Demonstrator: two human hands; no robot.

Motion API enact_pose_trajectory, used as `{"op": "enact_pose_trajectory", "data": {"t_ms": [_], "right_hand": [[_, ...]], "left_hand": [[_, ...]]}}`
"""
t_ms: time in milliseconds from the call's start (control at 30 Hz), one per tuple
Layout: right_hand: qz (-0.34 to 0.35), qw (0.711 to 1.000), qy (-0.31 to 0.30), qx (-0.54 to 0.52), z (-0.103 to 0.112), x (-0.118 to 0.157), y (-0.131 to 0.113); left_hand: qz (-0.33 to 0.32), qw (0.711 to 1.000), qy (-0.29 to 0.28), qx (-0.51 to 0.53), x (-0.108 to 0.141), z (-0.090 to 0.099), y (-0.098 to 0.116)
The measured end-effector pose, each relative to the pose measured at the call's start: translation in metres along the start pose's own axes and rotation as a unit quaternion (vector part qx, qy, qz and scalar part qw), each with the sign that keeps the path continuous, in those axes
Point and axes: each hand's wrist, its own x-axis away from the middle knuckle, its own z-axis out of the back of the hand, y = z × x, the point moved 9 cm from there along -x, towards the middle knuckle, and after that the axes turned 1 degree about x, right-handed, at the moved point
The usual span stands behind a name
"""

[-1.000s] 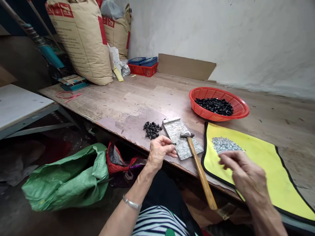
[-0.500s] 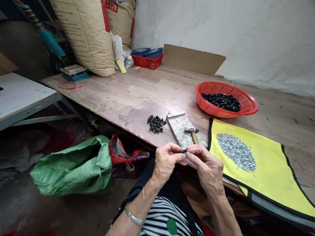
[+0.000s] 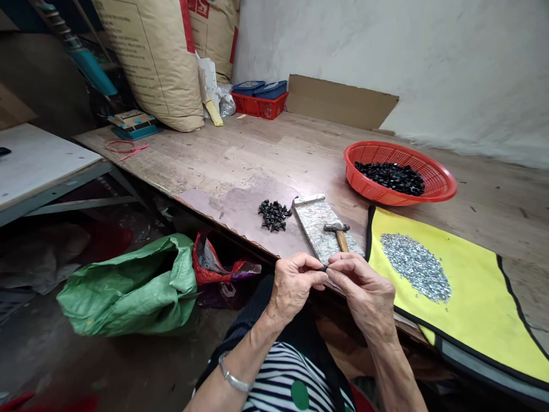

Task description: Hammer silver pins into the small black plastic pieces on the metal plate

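Observation:
Between my fingertips, at the near edge of the table, is a small black plastic part (image 3: 323, 268). My left hand (image 3: 298, 280) pinches it from the left. The thumb and fingers of my right hand (image 3: 360, 289) close on its other side, mostly covering it. Just beyond my hands lies a worn metal-faced board (image 3: 315, 226), with a wooden-handled hammer (image 3: 341, 234) resting on it. Left of the board sits a little pile of black parts (image 3: 274, 216). Small silvery metal pieces (image 3: 416, 266) are spread on a yellow cloth (image 3: 476, 292) to the right.
A red plastic basket (image 3: 444, 186) of black parts stands behind the cloth. An open green sack (image 3: 128, 292) and a red bag (image 3: 206, 266) are below the table's left edge. Large paper sacks (image 3: 150, 63) and a red crate (image 3: 259, 107) with blue boxes stand at the back.
Both hands keep their pinch on the small black part, with only slight finger movement. The whole view has shifted a little; nothing on the table has visibly moved.

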Motion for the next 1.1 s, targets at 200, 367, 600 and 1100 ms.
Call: {"op": "enact_pose_trajectory", "data": {"t_ms": [200,367,600,1100], "right_hand": [[-0.138,0.98,-0.047,-0.132,-0.005,-0.004,0.025],[-0.222,0.947,-0.097,-0.209,-0.017,0.003,0.032],[-0.243,0.939,-0.016,-0.245,-0.012,0.016,0.043],[-0.233,0.942,0.033,-0.239,-0.005,0.027,0.049]], "left_hand": [[-0.008,1.0,-0.015,-0.006,0.004,-0.004,0.003],[-0.013,0.998,-0.054,-0.001,0.005,-0.006,-0.001],[0.035,0.995,-0.082,0.037,0.006,-0.01,-0.02],[0.05,0.991,-0.088,0.091,0.007,-0.02,-0.029]]}}
